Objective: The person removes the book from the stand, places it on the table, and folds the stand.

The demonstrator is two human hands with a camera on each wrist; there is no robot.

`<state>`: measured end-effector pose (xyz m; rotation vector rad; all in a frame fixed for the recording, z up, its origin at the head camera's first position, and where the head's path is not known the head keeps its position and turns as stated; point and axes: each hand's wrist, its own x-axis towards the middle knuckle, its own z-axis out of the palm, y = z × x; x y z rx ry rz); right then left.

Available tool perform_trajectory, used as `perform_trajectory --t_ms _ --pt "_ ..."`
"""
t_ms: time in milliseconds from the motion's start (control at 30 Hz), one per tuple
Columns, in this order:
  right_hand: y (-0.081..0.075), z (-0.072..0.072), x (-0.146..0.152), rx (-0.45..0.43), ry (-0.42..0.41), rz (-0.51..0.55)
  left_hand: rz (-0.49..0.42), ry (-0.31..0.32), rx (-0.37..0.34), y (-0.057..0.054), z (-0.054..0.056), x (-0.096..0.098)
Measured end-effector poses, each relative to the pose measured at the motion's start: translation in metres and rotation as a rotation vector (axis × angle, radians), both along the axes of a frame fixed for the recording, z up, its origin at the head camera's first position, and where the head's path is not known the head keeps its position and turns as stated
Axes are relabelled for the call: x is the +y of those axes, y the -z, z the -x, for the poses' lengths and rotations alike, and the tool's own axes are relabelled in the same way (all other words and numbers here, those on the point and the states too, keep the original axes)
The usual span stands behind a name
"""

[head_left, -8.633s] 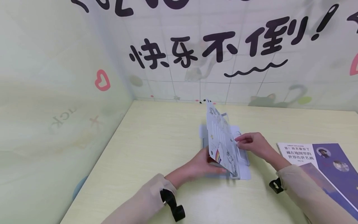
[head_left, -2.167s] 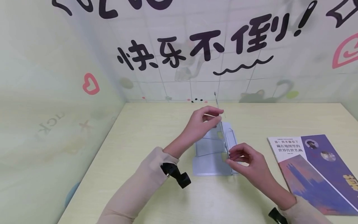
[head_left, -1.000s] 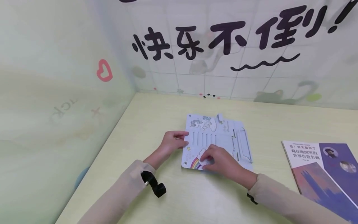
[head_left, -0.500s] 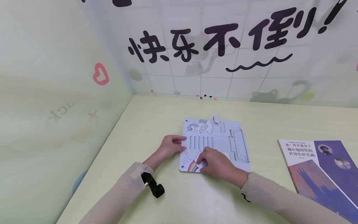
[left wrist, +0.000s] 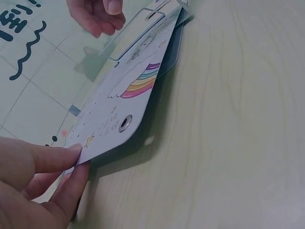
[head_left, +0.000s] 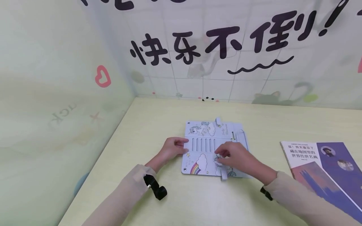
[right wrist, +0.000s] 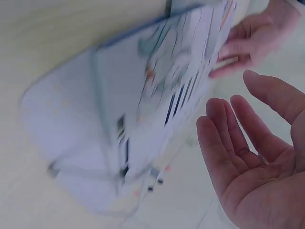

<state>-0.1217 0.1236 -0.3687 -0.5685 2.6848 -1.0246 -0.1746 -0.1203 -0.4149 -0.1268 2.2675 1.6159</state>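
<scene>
A light-blue metal book stand [head_left: 202,147] with unicorn and rainbow prints lies folded down on the table. My left hand [head_left: 172,148] pinches its left edge, thumb on top and fingers underneath, as the left wrist view shows by the lifted corner near the metal eyelet [left wrist: 125,123]. Over the stand's right half is my right hand [head_left: 237,157], loosely bent and holding nothing; in the right wrist view its fingers [right wrist: 214,152] are apart from the panel. A small page clip [head_left: 218,121] sticks out at the far edge, another clip [head_left: 224,174] at the near edge.
To the right lies a purple and white book [head_left: 325,169] with a painted cover. A printed curtain [head_left: 181,88] hangs along the table's back and left side. The wooden table [head_left: 158,116] carries the stand and the book.
The panel, earlier held up on edge, now lies down. Over the last half second my right hand has moved right from the rainbow print, uncovering it and the near clip; my left hand stays.
</scene>
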Motion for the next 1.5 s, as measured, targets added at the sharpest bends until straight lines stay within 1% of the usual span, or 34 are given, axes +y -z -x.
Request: perform_trajectory --t_ms 100,200,333,500,667,833,1200,1367,1500 --pt "-0.004 0.001 0.024 0.045 0.015 0.009 -0.009 -0.011 -0.007 0.002 -0.001 -0.001" --pt "-0.006 0.0 0.048 0.069 0.06 0.019 -0.019 -0.016 -0.01 0.002 -0.001 -0.002" --pt "-0.002 -0.002 0.076 0.061 0.125 0.017 -0.023 -0.016 -0.006 0.002 -0.001 -0.001" --pt "0.012 -0.005 0.094 0.003 0.123 0.048 -0.028 -0.012 -0.007 0.002 -0.001 0.0" --pt "0.023 -0.008 0.097 -0.041 0.106 0.109 -0.034 -0.003 -0.013 0.003 -0.001 0.001" --pt "0.027 -0.008 0.095 -0.054 0.115 0.141 -0.031 -0.006 -0.013 0.004 -0.001 0.0" --pt "0.031 -0.002 0.091 -0.093 0.159 0.106 -0.063 -0.019 -0.03 0.002 -0.001 0.0" --pt "0.035 0.002 0.086 -0.069 0.139 0.087 -0.052 -0.018 -0.03 0.001 -0.002 -0.001" --pt "0.036 0.004 0.079 -0.044 0.117 0.038 -0.04 -0.02 -0.032 0.002 -0.001 0.0"
